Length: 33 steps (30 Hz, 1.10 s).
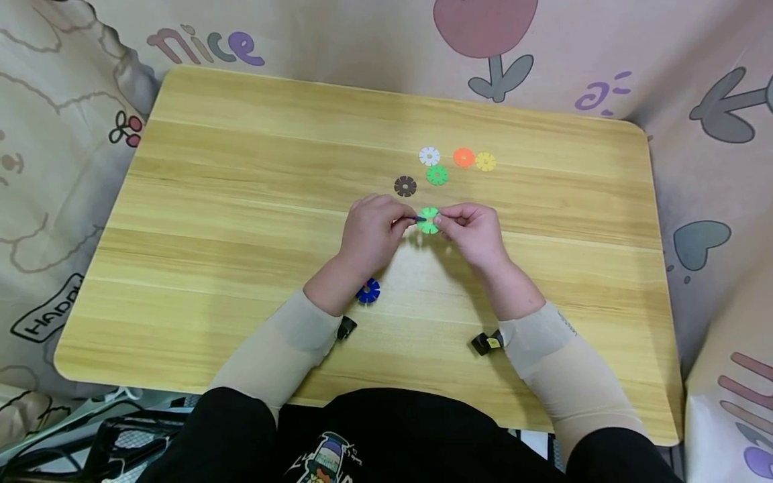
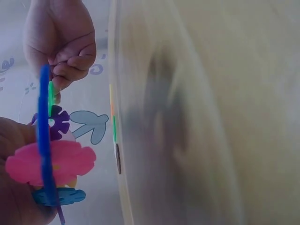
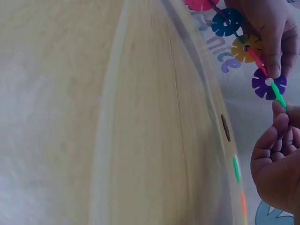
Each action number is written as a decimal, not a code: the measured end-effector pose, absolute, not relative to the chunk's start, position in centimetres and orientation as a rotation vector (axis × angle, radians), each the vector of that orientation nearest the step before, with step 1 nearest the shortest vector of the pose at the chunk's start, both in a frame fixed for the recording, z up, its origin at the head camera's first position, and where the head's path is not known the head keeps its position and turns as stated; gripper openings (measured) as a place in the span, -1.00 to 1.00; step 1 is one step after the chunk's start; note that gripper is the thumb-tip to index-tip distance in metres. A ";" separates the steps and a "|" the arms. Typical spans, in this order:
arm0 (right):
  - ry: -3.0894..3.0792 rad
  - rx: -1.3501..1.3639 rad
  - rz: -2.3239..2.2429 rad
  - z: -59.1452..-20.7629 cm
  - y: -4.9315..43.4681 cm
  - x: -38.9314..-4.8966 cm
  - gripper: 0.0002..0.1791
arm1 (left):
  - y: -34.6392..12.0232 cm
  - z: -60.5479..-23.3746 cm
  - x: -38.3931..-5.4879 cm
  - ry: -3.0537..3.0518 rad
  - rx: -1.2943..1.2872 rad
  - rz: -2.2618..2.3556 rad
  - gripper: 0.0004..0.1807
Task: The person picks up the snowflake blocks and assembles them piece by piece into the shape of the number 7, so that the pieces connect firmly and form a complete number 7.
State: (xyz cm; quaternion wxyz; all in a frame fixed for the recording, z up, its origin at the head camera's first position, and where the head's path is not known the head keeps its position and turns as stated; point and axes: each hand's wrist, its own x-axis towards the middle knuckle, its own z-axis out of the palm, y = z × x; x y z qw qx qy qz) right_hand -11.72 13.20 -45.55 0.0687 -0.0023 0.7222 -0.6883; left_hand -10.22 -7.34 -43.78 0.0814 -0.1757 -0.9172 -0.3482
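My left hand point(image 1: 373, 231) pinches a chain of notched plastic flower discs near its purple disc point(image 3: 259, 86). Between the thumb and fingers of my right hand point(image 1: 476, 233) is a bright green disc point(image 1: 429, 229), which meets the purple disc edge-on at their slots; how deep they sit cannot be told. Along the chain, a yellow disc point(image 3: 240, 51), a teal disc point(image 3: 225, 22) and a pink disc point(image 2: 70, 164) show by the left hand. A blue disc point(image 1: 370, 292) appears beside the left wrist and stands large before the left wrist camera.
Loose discs lie on the wooden table point(image 1: 241, 168) beyond the hands: brown point(image 1: 405, 186), white point(image 1: 429, 156), green point(image 1: 437, 175), orange point(image 1: 464, 157) and yellow point(image 1: 486, 162). A printed curtain point(image 1: 338, 40) hangs behind the table's far edge.
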 end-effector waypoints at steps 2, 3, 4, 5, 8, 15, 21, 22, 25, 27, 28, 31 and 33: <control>2.164 0.017 -2.068 -45.6 13.2 -11.7 -0.80 | -7.3 -43.6 -10.3 -2.766 -0.530 -1.027 -0.90; 2.156 0.032 -2.062 -45.6 13.2 -11.6 -0.80 | -7.3 -43.6 -10.3 -2.786 -0.529 -1.013 -0.89; 2.148 0.048 -2.056 -45.6 13.2 -11.6 -0.80 | -7.3 -43.5 -10.3 -2.811 -0.527 -0.995 -0.89; 2.138 0.065 -2.051 -45.7 13.1 -11.5 -0.80 | -7.3 -43.4 -10.3 -2.837 -0.529 -0.975 -0.89; 2.103 0.099 -2.056 -45.9 13.0 -11.4 -0.79 | -7.2 -43.1 -10.3 -2.912 -0.536 -0.898 -0.87; 2.122 0.068 -2.045 -46.2 12.6 -11.4 -0.79 | -7.0 -43.2 -10.3 -2.955 -0.539 -0.810 -0.85; 2.287 -0.013 -2.002 -46.4 13.9 -12.8 -0.83 | -7.2 -43.1 -10.3 -2.958 -0.534 -0.835 -0.86; 2.318 -0.018 -1.993 -46.5 14.1 -13.1 -0.84 | -7.3 -43.2 -10.4 -2.959 -0.531 -0.842 -0.86; 2.443 -0.043 -1.926 -46.6 15.0 -13.7 -0.86 | -7.3 -43.2 -10.4 -2.967 -0.525 -0.862 -0.86; 2.537 -0.078 -1.870 -46.5 15.5 -14.1 -0.87 | -7.4 -43.3 -10.5 -2.969 -0.523 -0.868 -0.86; 2.582 -0.098 -1.843 -46.6 15.7 -14.3 -0.87 | -7.4 -43.4 -10.5 -2.969 -0.522 -0.871 -0.86; 2.712 -0.146 -1.762 -46.7 16.4 -15.0 -0.85 | -7.5 -43.5 -10.6 -2.960 -0.522 -0.877 -0.87; 2.776 -0.139 -1.708 -46.8 16.9 -15.4 -0.85 | -7.4 -43.5 -10.6 -2.953 -0.527 -0.883 -0.87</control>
